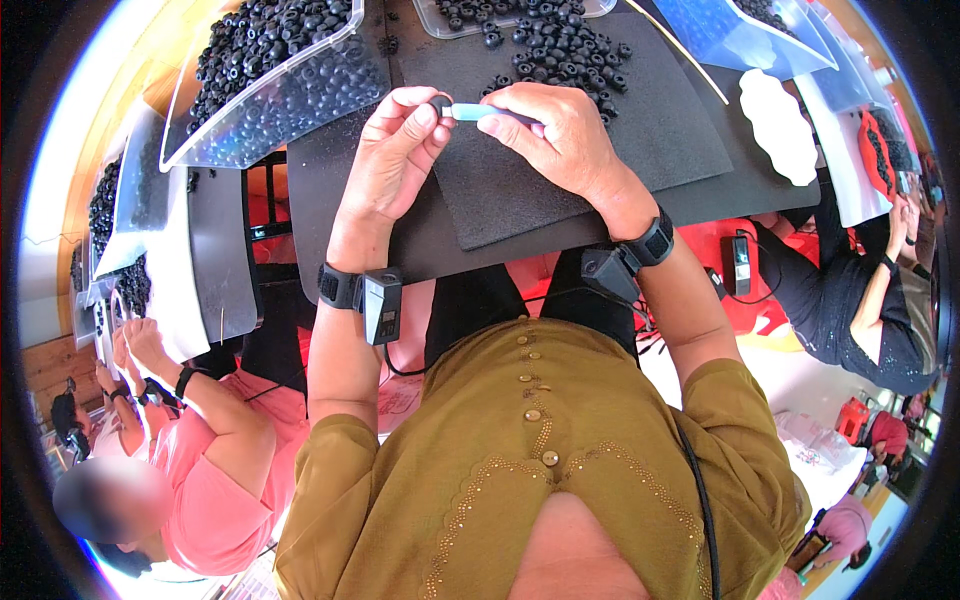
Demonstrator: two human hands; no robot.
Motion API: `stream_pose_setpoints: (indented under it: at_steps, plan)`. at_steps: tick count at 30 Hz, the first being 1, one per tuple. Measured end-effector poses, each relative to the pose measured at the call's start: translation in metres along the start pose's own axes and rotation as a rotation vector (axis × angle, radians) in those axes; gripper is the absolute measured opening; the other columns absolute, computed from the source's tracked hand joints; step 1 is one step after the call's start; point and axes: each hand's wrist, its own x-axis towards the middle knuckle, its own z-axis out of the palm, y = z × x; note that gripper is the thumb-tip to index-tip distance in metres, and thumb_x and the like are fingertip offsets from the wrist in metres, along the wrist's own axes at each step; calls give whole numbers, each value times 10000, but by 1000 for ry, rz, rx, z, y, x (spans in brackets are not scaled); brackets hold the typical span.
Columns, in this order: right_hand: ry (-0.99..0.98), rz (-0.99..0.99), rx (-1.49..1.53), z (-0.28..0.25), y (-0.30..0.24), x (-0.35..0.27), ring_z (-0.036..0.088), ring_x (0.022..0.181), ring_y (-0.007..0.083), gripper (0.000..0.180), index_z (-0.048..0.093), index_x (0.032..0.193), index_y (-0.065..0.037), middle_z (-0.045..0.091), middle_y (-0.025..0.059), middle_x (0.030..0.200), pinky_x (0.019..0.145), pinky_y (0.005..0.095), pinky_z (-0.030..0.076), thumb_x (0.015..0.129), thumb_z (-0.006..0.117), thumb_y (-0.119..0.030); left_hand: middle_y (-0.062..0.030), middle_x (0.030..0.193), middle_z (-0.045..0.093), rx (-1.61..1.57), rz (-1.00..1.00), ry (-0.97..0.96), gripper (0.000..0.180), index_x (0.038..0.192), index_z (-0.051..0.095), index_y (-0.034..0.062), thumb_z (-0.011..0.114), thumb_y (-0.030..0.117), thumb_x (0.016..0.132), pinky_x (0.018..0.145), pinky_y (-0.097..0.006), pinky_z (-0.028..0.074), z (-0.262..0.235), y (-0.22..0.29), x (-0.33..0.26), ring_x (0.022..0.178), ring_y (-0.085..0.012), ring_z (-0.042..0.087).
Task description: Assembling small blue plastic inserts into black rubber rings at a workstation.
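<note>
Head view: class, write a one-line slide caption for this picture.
Left hand holds a small black ring against a pale blue tool gripped by the right hand, above a black mat strewn with rings.

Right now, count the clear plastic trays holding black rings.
3 that show clearly: one clear tray upper left, one top centre, one upper right. More may sit beyond the edges.

The left hand (395, 140) pinches a small black ring (440, 100) at its fingertips, touching the tip of a pale blue tool (478, 112) gripped in the right hand (555, 125), both held over a black mat (600, 150). Loose black rings (560, 50) lie heaped on the mat's far part, and a clear tray (270, 90) full of them stands to the left. A co-worker in pink (200, 440) sits at the left, another in black (850, 300) at the right
</note>
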Motion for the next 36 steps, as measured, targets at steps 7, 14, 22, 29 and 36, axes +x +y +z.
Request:
stream_pose_setpoints:
  at_steps: [7,14,22,29,36]
  plan:
    - [7,14,-4,1,-1,0,551,572,196,236,690,968,-30,640,89,778,529,300,433,897,673,-255,-96,1128,623,10,12,-16,184,1137,604,57,591,69,954,843,-241,507,1,0,0,958,-147,599]
    - [63,9,-45,4,-1,0,613,639,263,216,695,936,-67,650,94,767,561,344,471,894,662,-277,-91,1070,624,-5,3,-36,140,1087,617,63,596,74,949,841,-257,485,4,2,1,919,-150,574]
    - [269,286,332,-1,7,5,551,566,60,274,690,983,-22,593,22,622,524,247,435,942,640,-288,-74,1059,566,-88,-27,-62,101,1034,596,60,615,95,940,792,-212,464,19,8,-6,922,-136,508]
    - [-14,416,678,-2,-8,8,512,655,37,247,685,947,-37,588,-46,731,595,206,408,933,662,-282,-63,994,656,155,-4,57,124,1053,620,37,628,44,929,805,-255,519,20,-4,-6,877,-130,616]
    - [-63,369,767,-3,-6,6,534,677,46,182,647,917,-42,600,-28,762,624,203,431,905,695,-217,-53,974,664,131,4,29,115,1040,634,47,634,39,925,815,-272,526,30,-16,-1,873,-125,620]
